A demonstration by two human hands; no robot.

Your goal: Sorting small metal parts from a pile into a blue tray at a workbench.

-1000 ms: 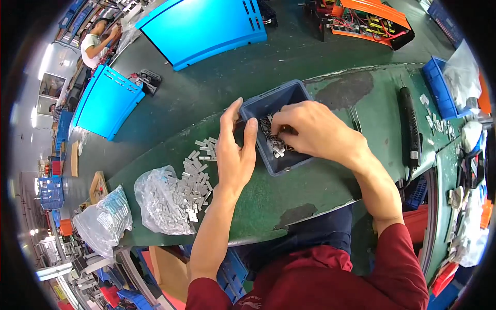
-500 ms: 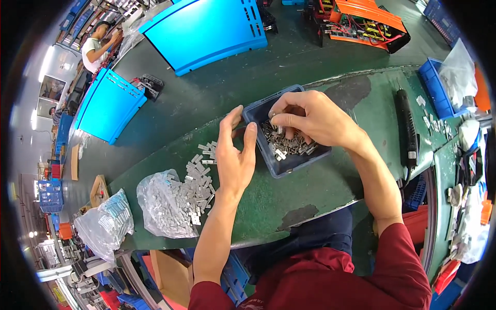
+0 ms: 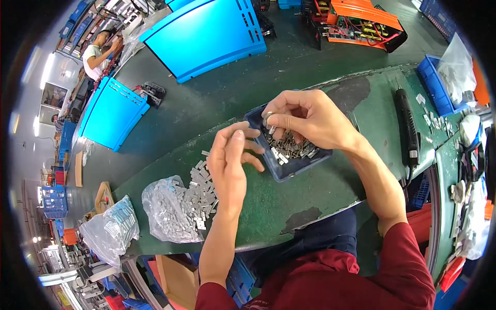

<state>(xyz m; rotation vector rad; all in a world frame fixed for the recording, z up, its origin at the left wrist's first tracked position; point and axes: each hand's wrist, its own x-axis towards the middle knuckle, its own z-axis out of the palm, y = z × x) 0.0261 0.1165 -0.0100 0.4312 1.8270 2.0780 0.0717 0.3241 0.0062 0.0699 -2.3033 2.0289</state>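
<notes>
The desk (image 3: 279, 217) is dark green, mottled with blackish patches (image 3: 300, 219). The bin (image 3: 295, 169) is dark slate blue, its small parts (image 3: 297, 150) brownish and silver, the loose blocks (image 3: 200, 195) pale grey. The panels (image 3: 206, 39) are bright blue, a casing (image 3: 367, 11) orange and black, the shirt (image 3: 330, 284) maroon.

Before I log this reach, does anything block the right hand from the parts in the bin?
Nothing visible: the right hand is over the parts in the bin; the left hand is by its left rim.

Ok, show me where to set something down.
Bare: between the large blue panel and dark bin; between the right forearm and black screwdriver. Crowded: left of the left hand, where metal pieces and a plastic bag lie.
</notes>
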